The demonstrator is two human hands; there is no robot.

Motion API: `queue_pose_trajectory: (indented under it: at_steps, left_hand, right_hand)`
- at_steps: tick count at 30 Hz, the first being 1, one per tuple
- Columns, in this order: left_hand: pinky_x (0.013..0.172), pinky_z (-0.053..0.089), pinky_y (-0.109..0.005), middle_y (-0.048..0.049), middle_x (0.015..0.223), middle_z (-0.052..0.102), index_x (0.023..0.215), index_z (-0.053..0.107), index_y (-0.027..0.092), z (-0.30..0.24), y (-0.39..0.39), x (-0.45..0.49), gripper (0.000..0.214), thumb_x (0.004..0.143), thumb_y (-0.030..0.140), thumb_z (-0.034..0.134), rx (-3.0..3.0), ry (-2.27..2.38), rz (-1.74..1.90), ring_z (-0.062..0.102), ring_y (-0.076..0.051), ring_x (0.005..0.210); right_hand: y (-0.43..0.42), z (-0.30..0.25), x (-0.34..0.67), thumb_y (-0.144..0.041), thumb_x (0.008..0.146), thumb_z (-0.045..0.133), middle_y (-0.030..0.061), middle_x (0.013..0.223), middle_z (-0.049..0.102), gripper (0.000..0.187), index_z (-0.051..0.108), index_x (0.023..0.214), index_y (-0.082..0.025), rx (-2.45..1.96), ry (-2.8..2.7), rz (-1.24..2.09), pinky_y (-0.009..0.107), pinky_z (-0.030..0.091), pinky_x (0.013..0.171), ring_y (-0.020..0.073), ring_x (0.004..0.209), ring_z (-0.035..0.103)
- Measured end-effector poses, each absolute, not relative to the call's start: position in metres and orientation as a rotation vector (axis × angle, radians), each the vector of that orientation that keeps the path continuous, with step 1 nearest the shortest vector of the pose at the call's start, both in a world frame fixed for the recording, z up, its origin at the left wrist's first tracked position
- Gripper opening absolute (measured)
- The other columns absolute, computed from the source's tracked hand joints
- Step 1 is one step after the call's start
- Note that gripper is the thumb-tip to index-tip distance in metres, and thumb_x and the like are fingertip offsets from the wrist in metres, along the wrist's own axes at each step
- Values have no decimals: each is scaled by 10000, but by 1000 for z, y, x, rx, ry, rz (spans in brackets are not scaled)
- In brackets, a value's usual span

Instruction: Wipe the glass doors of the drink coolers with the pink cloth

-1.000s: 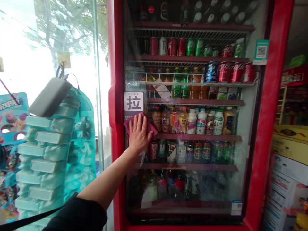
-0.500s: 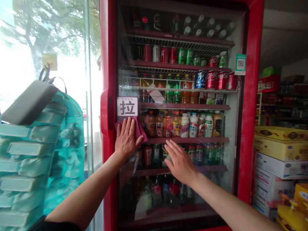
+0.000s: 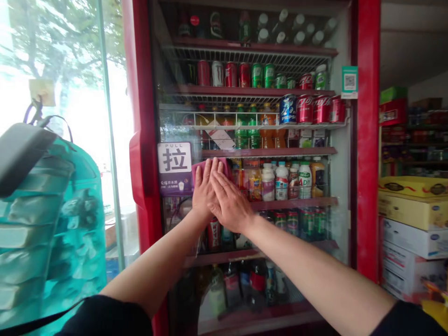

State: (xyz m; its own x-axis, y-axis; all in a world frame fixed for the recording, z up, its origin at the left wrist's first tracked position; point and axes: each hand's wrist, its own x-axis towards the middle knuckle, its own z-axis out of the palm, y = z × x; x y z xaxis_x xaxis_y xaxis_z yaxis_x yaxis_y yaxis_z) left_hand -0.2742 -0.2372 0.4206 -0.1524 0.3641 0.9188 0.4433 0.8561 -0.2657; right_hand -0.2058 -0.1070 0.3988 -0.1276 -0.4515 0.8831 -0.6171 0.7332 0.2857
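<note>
A pink cloth (image 3: 226, 167) lies against the glass door (image 3: 304, 284) of a red drinks fridge. My left hand (image 3: 203, 196) presses flat on this cloth, fingers stretched upward. Over its right side rests my right hand (image 3: 233, 207), its fingers extended and overlapping the left ones; whether it also touches the cloth is hidden. Just left of both hands, a purple and white "PULL" sticker (image 3: 175, 163) is on the glass. Behind the glass stand bottles and cans on several shelves, including a blue Pepsi can (image 3: 288, 108).
The fridge's red handle edge (image 3: 140, 163) runs down the left. Beside it hangs a turquoise bag-like organizer (image 3: 77, 205) with a grey case (image 3: 24, 151). Stacked cartons (image 3: 413, 233) stand to the right. A QR sticker (image 3: 349, 82) is on the frame.
My left hand and the cloth have slid right, away from the sticker, uncovering its lower part. My right hand has moved left and onto my left hand.
</note>
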Motion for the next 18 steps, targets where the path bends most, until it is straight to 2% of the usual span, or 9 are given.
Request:
queue_pose_trajectory:
  at_steps: [4, 8, 11, 15, 18]
  left_hand:
    - [1445, 76, -598, -93, 1873, 131, 1774, 51, 155, 428, -210, -274, 773, 1088, 290, 381, -725, -1745, -51, -17, -270, 1748]
    - [1434, 114, -631, -106, 1865, 151, 1774, 54, 162, 432, -215, -271, 778, 1091, 318, 393, -808, -1748, -41, 44, -298, 1747]
    - [1424, 109, -649, -124, 1862, 140, 1777, 81, 180, 430, -240, -270, 797, 1082, 350, 432, -791, -1737, -65, 71, -322, 1746]
    - [1410, 75, -669, -168, 1857, 153, 1766, 227, 183, 428, -293, -273, 793, 1057, 429, 482, -664, -1697, -122, 122, -376, 1740]
    - [1391, 141, -683, -221, 1843, 202, 1767, 176, 127, 428, -333, -274, 876, 1049, 534, 470, -731, -1700, -99, 138, -400, 1735]
  right_hand:
    - [-90, 393, -205, -413, 1066, 585, 229, 1796, 350, 727, 445, 1664, -25, 698, -1859, 137, 603, 275, 1419, 372, 1738, 174]
    - [-80, 401, -197, -383, 1050, 623, 213, 1809, 324, 727, 445, 1673, -53, 715, -1938, 45, 594, 286, 1414, 358, 1733, 204]
    - [-91, 419, -195, -410, 1056, 628, 224, 1807, 321, 758, 419, 1679, -30, 755, -1961, -15, 573, 267, 1420, 358, 1729, 220]
    - [-124, 437, -205, -416, 1079, 600, 247, 1809, 288, 775, 365, 1693, -5, 739, -1981, -17, 569, 244, 1424, 366, 1726, 224]
    - [-144, 438, -217, -404, 1112, 527, 254, 1798, 316, 720, 386, 1673, 26, 746, -1992, -61, 558, 240, 1425, 385, 1706, 277]
